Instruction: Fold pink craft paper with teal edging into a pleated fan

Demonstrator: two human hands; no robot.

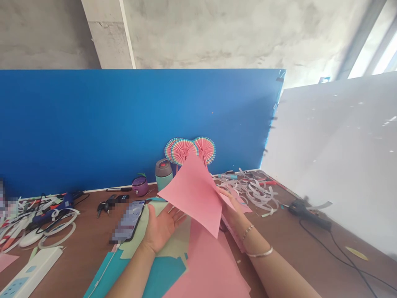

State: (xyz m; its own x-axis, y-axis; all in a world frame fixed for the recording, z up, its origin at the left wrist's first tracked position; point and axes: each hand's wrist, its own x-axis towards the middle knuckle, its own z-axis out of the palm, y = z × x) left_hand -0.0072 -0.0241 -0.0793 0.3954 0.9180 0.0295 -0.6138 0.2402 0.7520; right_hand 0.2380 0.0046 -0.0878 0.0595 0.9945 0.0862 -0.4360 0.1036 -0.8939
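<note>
Paper [192,190] up in R grip [233,213], L grip [164,225] free

R grip pinches pink paper by its right side, mid-air above desk [273,252], prob. so the rest hangs free. L grip's empty, palm up by the lower-left edge, likely to steady it; can't tell if touching. Other sheet [211,269] lies below, presumably for quick reach. Paper part-hides fans [184,152] behind. Phone [132,221] sits near L grip; strips [260,191] & tool [310,215] clutter the right.
</note>
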